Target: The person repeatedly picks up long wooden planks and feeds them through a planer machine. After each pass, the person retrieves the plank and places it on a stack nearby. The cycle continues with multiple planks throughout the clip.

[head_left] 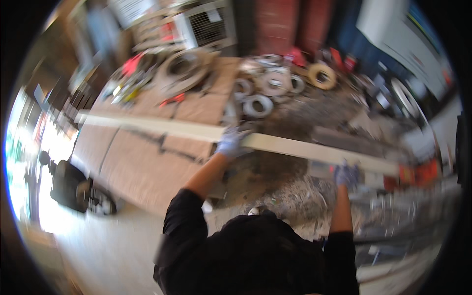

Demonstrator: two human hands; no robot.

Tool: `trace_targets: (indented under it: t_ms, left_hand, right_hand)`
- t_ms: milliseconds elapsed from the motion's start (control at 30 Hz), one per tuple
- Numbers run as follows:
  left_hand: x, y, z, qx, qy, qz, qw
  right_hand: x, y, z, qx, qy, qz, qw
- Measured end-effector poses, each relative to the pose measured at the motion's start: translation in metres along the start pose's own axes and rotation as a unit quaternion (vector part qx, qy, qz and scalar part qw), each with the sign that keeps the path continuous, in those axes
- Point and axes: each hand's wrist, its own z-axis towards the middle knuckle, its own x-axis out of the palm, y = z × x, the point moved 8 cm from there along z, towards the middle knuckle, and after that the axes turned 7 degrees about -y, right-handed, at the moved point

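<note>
A long, flat, cream-coloured strip (285,146) runs across the view, from above the brown-covered table at left to the clutter at right. My left hand (231,142), in a pale glove, is closed around the strip near its middle. Farther right, my gloved right hand (346,175) grips the near edge of the same strip, its fingers blurred by motion. The strip's material cannot be made out.
Coiled rings lie on the table (142,172), near a red-handled tool (172,100). Several pale rolls (258,105) and a yellowish roll (322,75) stand beyond the strip. A dark wheeled object (73,189) is at left, and orange-red items (420,173) at right.
</note>
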Motion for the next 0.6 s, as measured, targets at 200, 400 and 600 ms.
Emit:
trace_targets:
  t_ms: [200,400,600]
  left_hand:
    - [0.004,-0.010,0.011,-0.025,0.007,0.042,0.999]
    - [0.013,-0.004,0.011,-0.063,0.014,0.038,0.997]
    - [0.027,0.004,0.013,-0.074,0.037,0.034,0.996]
  right_hand:
    - [-0.024,-0.003,0.000,0.042,0.038,0.029,0.998]
    - [-0.039,-0.004,0.002,0.111,0.096,0.035,0.989]
    - [-0.042,-0.010,0.006,0.114,0.119,0.037,0.986]
